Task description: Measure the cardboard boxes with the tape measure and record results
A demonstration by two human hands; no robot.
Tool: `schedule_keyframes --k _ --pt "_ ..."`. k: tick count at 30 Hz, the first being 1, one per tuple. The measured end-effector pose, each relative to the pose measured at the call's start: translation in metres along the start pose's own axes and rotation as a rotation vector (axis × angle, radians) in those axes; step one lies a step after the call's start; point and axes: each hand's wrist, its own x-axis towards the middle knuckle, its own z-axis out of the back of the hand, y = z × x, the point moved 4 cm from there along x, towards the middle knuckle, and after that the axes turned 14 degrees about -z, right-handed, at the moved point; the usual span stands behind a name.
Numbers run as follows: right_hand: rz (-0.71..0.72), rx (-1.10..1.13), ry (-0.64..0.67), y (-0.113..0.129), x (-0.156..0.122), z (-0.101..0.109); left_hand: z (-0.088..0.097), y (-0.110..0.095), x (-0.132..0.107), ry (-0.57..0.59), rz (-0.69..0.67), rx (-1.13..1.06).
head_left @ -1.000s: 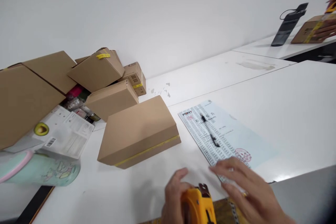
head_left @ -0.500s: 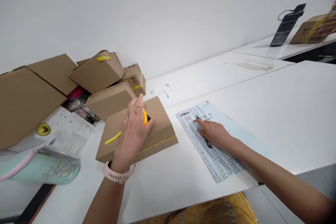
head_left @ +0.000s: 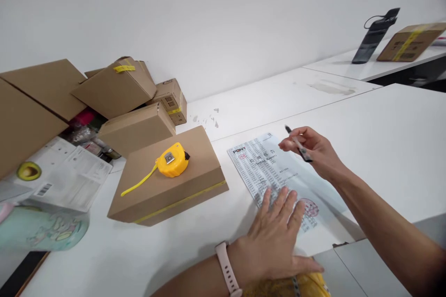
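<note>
My left hand (head_left: 277,234) is spread with its fingertips over the lower left part of a printed report (head_left: 258,162) on the table; a pink watch band circles that wrist. Above the report's right side, my right hand (head_left: 315,151) grips a pen (head_left: 298,145) between thumb and fingers, its dark upper end pointing up and left. To the left, a yellow tape measure (head_left: 173,161) with a yellow strap rests untouched on a closed cardboard box (head_left: 202,181).
Several cardboard boxes (head_left: 135,127) crowd the left side, by a white package with an avocado picture (head_left: 66,178) and a mint green cup (head_left: 52,232). A dark bottle (head_left: 372,39) and a taped carton (head_left: 411,44) stand at the far right. The white table (head_left: 334,120) ends near me.
My left hand has left the tape measure and moved right to the report. My right hand has lifted from the paper with the pen. The other person's hand is out of view.
</note>
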Motion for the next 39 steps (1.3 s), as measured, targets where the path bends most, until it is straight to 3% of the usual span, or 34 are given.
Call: schedule_keyframes --k 2,5,11,14,17,22,25,28,33,39 --pt "0.031 -0.114 -0.052 0.001 -0.003 -0.001 -0.007 0.004 -0.001 0.091 -0.017 -0.113" --pt "0.003 -0.208 -0.056 -0.004 -0.006 -0.005 -0.004 0.016 -0.02 0.14 -0.017 -0.206" --pt "-0.233 -0.151 0.21 -0.03 -0.008 -0.025 0.012 0.025 -0.054 0.126 -0.004 -0.323" --pt "-0.312 -0.169 0.196 -0.044 -0.007 -0.036 0.016 0.03 -0.045 0.009 0.065 -0.326" --pt "-0.305 -0.14 0.087 -0.055 -0.005 -0.044 0.01 0.042 -0.023 -0.094 0.149 -0.177" --pt "-0.282 -0.141 0.045 -0.064 -0.009 -0.044 -0.026 0.062 0.0 0.034 0.232 -0.044" --pt "-0.264 -0.265 -0.029 -0.062 -0.017 -0.04 -0.037 0.063 0.003 0.034 0.26 -0.031" --pt "-0.248 -0.368 -0.07 -0.062 -0.022 -0.04 -0.038 0.059 0.005 0.005 0.295 -0.012" --pt "-0.208 -0.279 0.053 -0.068 -0.015 -0.042 -0.035 0.056 0.007 -0.002 0.314 -0.014" --pt "-0.209 -0.375 0.047 -0.076 -0.007 -0.036 -0.031 0.055 0.008 0.0 0.276 0.069"
